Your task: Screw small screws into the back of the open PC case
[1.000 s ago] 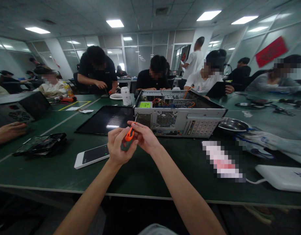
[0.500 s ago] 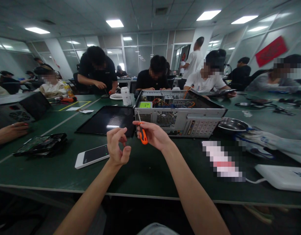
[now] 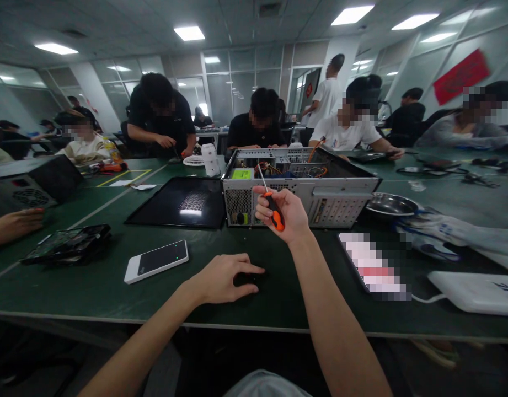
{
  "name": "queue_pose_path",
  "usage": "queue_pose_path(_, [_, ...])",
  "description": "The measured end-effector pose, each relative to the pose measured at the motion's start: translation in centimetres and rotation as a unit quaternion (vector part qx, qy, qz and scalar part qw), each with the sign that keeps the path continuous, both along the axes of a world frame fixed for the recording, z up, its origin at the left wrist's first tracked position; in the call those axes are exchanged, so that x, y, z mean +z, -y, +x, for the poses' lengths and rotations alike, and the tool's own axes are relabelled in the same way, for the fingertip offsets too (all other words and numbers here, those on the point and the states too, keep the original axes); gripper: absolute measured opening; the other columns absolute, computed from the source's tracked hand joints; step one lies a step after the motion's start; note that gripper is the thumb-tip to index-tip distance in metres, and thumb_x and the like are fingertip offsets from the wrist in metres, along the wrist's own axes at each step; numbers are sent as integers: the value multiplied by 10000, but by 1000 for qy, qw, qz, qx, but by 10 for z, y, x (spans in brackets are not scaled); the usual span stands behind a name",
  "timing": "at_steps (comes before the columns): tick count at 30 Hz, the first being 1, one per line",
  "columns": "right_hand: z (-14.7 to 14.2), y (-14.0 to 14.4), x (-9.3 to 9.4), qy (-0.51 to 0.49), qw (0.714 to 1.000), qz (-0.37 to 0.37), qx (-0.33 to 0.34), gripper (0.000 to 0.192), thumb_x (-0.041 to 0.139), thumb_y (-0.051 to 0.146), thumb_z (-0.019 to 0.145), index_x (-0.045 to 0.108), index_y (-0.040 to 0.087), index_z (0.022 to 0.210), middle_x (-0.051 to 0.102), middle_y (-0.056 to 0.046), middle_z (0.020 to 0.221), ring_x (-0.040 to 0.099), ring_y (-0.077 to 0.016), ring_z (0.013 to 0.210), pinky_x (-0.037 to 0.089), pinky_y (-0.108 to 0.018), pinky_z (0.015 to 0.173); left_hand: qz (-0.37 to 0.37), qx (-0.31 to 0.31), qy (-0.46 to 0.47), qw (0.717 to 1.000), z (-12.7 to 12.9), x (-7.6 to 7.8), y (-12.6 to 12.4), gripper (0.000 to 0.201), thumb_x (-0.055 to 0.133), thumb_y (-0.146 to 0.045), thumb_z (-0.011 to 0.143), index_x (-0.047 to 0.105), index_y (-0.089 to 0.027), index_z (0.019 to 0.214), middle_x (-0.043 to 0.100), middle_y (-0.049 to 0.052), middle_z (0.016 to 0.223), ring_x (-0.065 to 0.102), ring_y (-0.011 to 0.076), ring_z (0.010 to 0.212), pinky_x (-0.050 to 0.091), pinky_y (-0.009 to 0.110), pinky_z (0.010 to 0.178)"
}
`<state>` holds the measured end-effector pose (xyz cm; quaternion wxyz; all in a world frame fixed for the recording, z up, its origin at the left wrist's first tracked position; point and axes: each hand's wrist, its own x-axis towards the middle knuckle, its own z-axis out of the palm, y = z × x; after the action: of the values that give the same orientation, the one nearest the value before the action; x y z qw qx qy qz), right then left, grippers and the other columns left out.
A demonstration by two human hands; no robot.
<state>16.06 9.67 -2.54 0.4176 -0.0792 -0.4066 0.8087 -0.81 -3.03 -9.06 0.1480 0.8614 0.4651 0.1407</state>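
Near the middle of the frame, my right hand (image 3: 287, 215) has its grip pinched around the orange-and-black handle of a screwdriver (image 3: 272, 210), raised just in front of the rear panel of the open computer case (image 3: 307, 190); the thin shaft points up and to the left. Lower down, my left hand (image 3: 222, 279) lies palm down on the green worktop (image 3: 92, 286), its grip loose and spread, holding nothing. A white phone (image 3: 156, 261) lies to its left, a black side panel (image 3: 180, 202) lies beyond that, and a metal bowl (image 3: 392, 206) sits right of the case. I judge the hold light: the handle could twist or slip from my fingers, and the tip could then skid across the panel or drop among the cables inside.
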Motion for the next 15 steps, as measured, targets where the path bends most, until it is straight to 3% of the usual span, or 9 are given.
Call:
queue_pose_path(5, [12, -2, 3, -31, 999, 2, -23, 269, 438, 188, 753, 624, 140, 942, 446, 27, 656, 312, -88, 476, 342, -188, 447, 24, -4, -25, 999, 2, -4, -9, 247, 575, -318, 997, 780, -269, 1128, 721, 17, 1071, 689, 163, 926, 495, 286, 817])
queue_pose_path(11, [33, -4, 9, -42, 995, 19, -93, 220, 471, 205, 763, 628, 193, 917, 384, 34, 689, 284, -111, 511, 352, -228, 485, 52, 4, -45, 998, -7, -5, -15, 263, 542, -280, 1009, 753, -252, 1164, 745, 47, 1118, 699, 196, 1005, 525, 322, 884])
queue_pose_path(15, [40, -6, 10, -16, 986, 52, -158, 201, 465, 240, 797, 631, 232, 910, 358, 31, 696, 270, -131, 523, 344, -255, 500, 61, 21, 23, 998, -16, -5, -21, 283, 550, -222, 986, 733, -252, 1200, 759, 67, 1124, 700, 211, 1018, 546, 358, 912])
